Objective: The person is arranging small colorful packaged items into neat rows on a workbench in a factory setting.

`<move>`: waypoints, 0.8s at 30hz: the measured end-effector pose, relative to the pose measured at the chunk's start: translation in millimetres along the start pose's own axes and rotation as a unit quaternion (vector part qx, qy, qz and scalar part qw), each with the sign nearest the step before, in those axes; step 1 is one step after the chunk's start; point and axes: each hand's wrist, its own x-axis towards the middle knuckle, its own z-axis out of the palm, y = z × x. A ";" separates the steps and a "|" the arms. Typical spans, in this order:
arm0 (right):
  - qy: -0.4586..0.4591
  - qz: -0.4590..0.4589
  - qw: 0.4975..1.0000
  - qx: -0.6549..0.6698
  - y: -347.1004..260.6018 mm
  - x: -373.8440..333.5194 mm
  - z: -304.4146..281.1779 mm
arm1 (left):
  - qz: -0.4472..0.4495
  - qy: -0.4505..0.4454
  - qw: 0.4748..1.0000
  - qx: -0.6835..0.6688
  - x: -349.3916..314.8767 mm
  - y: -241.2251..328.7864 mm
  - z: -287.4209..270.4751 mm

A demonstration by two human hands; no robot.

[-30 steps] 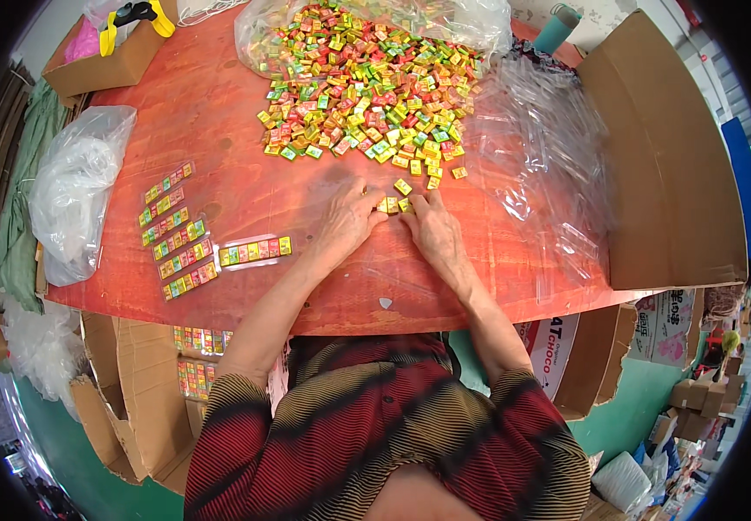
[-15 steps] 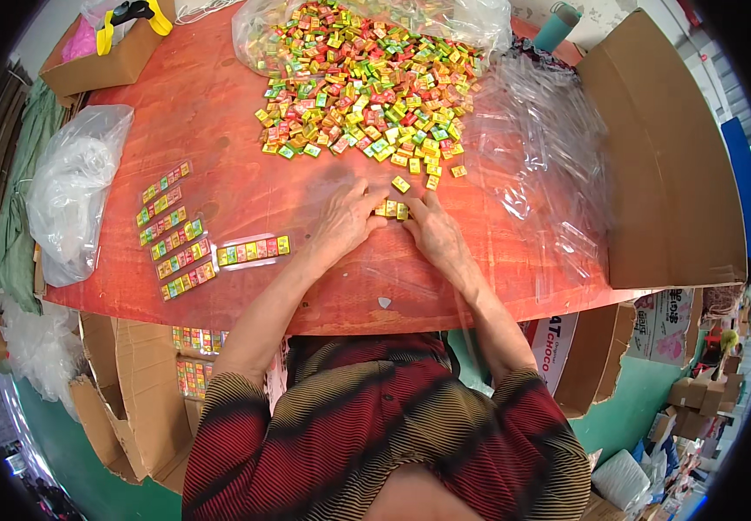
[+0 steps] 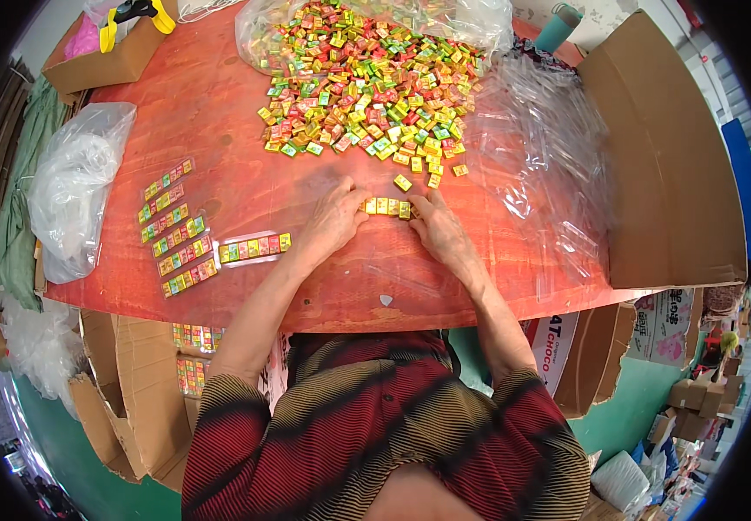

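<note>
A short row of small yellow and green wrapped candies (image 3: 387,207) lies on the red table (image 3: 245,187) between my two hands. My left hand (image 3: 334,219) presses against the row's left end, my right hand (image 3: 436,227) against its right end. A big heap of mixed red, green and yellow candies (image 3: 367,78) spreads just beyond, partly on a clear plastic bag. Two loose candies (image 3: 403,182) lie near the row. Several finished candy strips in clear wrap (image 3: 175,227) lie at the left, with one more strip (image 3: 254,248) closer to my left hand.
A clear plastic bag (image 3: 76,187) sits at the table's left edge, crumpled clear sleeves (image 3: 549,148) at the right. A large cardboard sheet (image 3: 666,165) stands to the right. An open carton (image 3: 145,382) with packed strips is below the table's front edge. A small box (image 3: 102,61) is far left.
Both hands stay at the row of candies; the fingers have pushed it a little tighter together. Nothing else has moved.
</note>
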 end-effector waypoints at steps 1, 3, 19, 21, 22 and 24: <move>-0.005 0.002 1.000 -0.006 -0.9 0.0 -0.7 | 0.003 -0.004 1.000 0.003 -0.9 -0.7 0.4; -0.005 0.008 1.000 0.000 -1.5 0.5 -2.2 | 0.004 0.008 1.000 0.001 -1.2 5.9 -0.9; 0.016 -0.032 0.998 -0.049 -6.1 8.4 12.0 | 0.005 0.045 0.998 0.040 -3.8 12.4 10.5; 0.020 -0.038 0.997 -0.067 -9.0 12.2 5.9 | 0.004 0.056 0.998 0.036 -6.7 12.2 8.8; 0.023 -0.041 0.995 -0.086 -10.9 15.5 3.9 | 0.004 0.065 0.997 0.030 -8.0 11.2 7.4; 0.066 -0.013 0.993 -0.095 -14.2 34.7 0.9 | -0.004 0.058 0.998 0.016 -7.4 8.3 5.5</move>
